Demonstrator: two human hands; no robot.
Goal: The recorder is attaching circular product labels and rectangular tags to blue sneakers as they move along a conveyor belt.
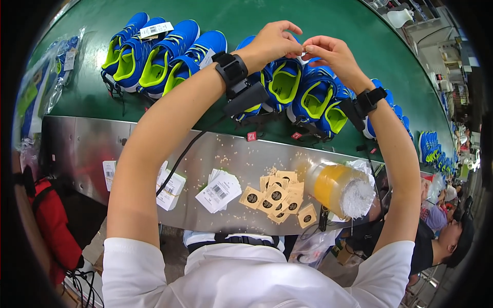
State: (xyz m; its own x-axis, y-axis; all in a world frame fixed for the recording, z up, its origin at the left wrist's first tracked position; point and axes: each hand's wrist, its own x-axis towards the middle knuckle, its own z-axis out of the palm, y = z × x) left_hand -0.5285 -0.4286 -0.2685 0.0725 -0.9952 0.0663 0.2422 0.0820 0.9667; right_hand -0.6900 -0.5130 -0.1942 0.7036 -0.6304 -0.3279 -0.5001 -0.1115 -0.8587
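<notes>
Both arms stretch out over the blue and lime-green sneakers (283,84) standing in the middle of a row. My left hand (275,42) and my right hand (331,55) meet at the fingertips above that shoe, thumb and fingers of each pinched together. Whatever sits between them is too small to make out. Farther left, similar sneakers (154,69) stand side by side, one with a white barcode tag (156,29) on top. More sneakers (314,100) are under and beside my right wrist. Parts of the shoes are hidden behind my hands and wrist straps.
On the metal ledge (267,154) lie white barcode tags (220,191), a second tag stack (171,190), scattered tan square packets (277,197) and a clear tape-wrapped container of white strands (341,190). Bagged shoes (51,77) are at left on the green table (308,15). A person (441,241) is at right.
</notes>
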